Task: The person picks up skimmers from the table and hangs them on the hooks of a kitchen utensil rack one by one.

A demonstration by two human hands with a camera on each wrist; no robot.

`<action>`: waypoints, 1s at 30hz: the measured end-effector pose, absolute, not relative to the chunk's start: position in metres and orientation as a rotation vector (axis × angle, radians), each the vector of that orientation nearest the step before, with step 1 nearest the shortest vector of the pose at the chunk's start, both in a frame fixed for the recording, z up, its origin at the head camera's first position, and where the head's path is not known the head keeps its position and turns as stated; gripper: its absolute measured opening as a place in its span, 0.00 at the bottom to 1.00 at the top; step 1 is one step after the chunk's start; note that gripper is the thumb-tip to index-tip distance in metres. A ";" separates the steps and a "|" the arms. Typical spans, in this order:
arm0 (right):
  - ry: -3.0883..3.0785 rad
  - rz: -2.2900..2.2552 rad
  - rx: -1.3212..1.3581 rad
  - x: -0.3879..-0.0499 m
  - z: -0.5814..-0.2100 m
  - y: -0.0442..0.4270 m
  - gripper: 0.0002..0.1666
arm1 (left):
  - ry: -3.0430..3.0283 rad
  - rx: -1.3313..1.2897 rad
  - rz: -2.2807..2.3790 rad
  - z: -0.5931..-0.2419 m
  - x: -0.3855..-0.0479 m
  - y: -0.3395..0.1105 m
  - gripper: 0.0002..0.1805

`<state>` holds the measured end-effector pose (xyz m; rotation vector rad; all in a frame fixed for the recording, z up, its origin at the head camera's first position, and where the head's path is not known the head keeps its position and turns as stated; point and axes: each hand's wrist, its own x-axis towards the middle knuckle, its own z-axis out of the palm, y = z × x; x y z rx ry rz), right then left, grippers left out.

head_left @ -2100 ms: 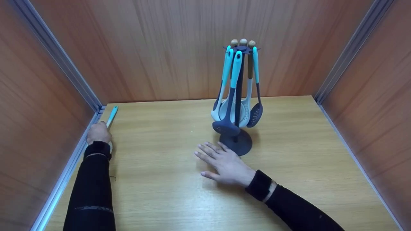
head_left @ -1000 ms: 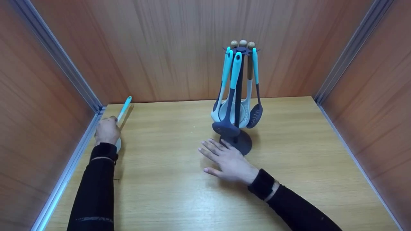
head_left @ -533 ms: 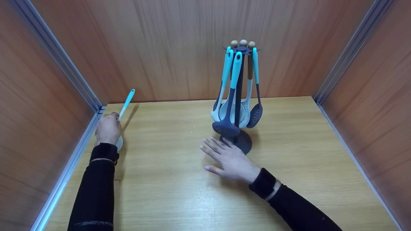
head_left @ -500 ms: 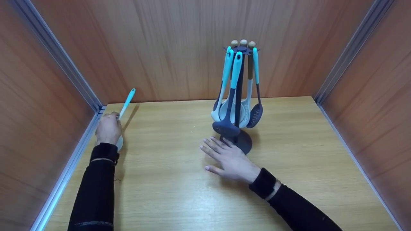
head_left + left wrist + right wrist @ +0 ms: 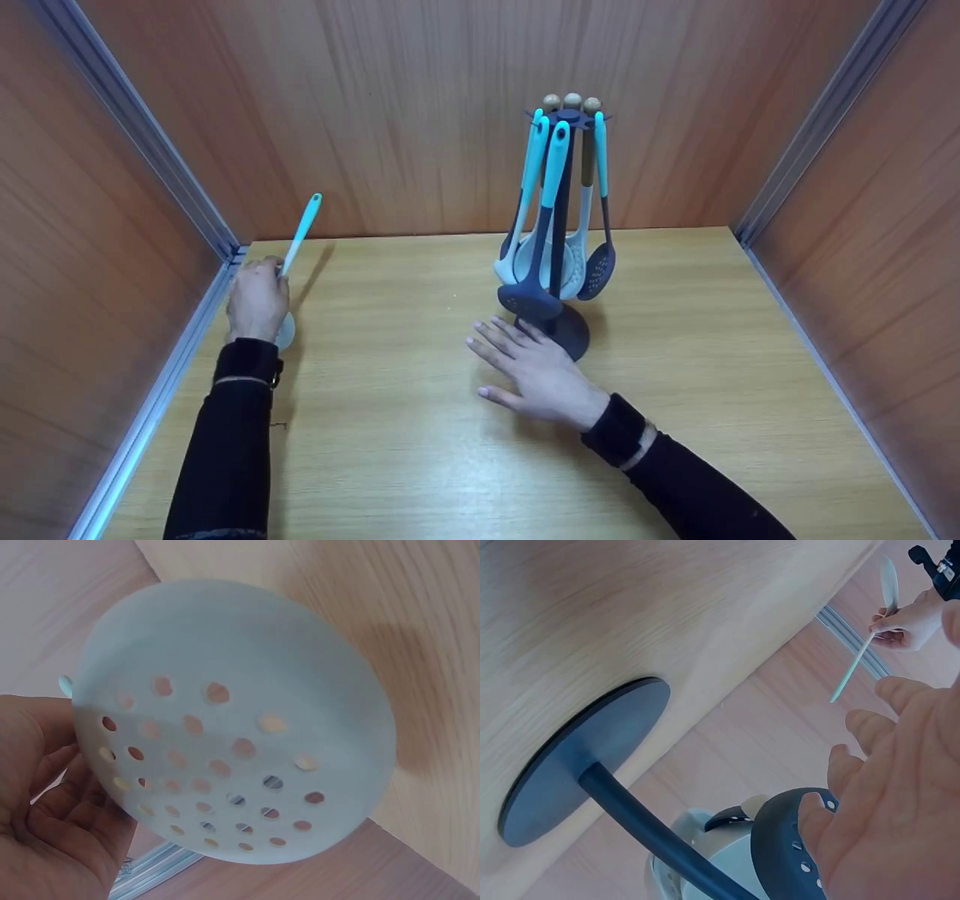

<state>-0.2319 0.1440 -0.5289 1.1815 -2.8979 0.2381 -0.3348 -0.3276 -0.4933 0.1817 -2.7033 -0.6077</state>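
Observation:
At the left of the head view my left hand [image 5: 257,300] grips a skimmer [image 5: 304,225] by its shaft. The turquoise handle end points up and away, toward the back wall. Its pale grey-blue head, full of round holes, fills the left wrist view [image 5: 225,712]; a shadow lies on the table beside it. My right hand [image 5: 536,375] lies with fingers spread and straight at the front of the dark utensil stand [image 5: 570,330], fingertips by the round base. Whether they touch it I cannot tell. In the right wrist view the stand's base [image 5: 592,757] shows, with the hand holding nothing.
Several utensils hang on the stand, among them a dark slotted turner [image 5: 530,296] and a dark slotted spoon [image 5: 598,271]. Some have turquoise handles, others wooden ones. Wood-look walls with metal edge rails [image 5: 161,390] enclose the table [image 5: 405,337] at back and sides.
The left hand has moved slightly right from the left rail with the skimmer, whose handle end has risen and tipped up. The right hand has shifted a little toward the stand's base.

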 end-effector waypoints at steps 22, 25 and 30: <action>-2.826 0.242 1.141 -0.225 -0.517 0.145 0.50 | -2.646 0.167 -0.752 -0.478 -0.321 -0.296 0.21; -2.829 0.250 1.138 -0.225 -0.516 0.146 0.50 | -2.642 0.161 -0.752 -0.476 -0.318 -0.290 0.21; -2.832 0.224 1.133 -0.225 -0.514 0.146 0.49 | -2.624 0.146 -0.755 -0.473 -0.315 -0.282 0.21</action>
